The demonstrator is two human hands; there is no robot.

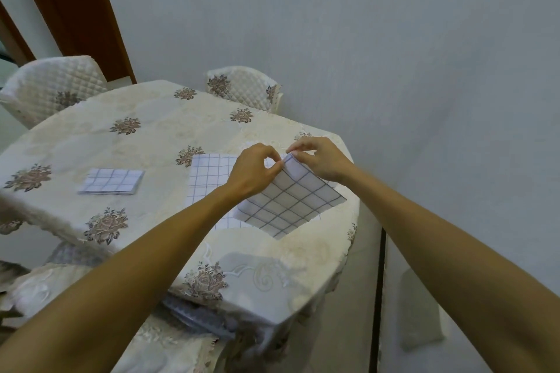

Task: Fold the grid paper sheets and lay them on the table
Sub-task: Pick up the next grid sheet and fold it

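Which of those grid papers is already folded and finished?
The small folded packet lying alone on the tablecloth, untouched. The held sheet is pinched by left hand and right hand; the flat sheet lies open beneath it.

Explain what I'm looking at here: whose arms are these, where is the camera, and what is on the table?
There is no machine here. A person wears one wide-angle camera on the head, looking forward and down, so the bare arms you see are their own. The left hand and right hand both pinch the far corner of a white paper sheet with dark grid lines, which is held at a tilt above the table. Beneath it a second white grid sheet lies flat. Farther left lies a smaller folded grid sheet. Everything rests on a table draped in cream floral cloth, with a quilted cream chair beyond it.
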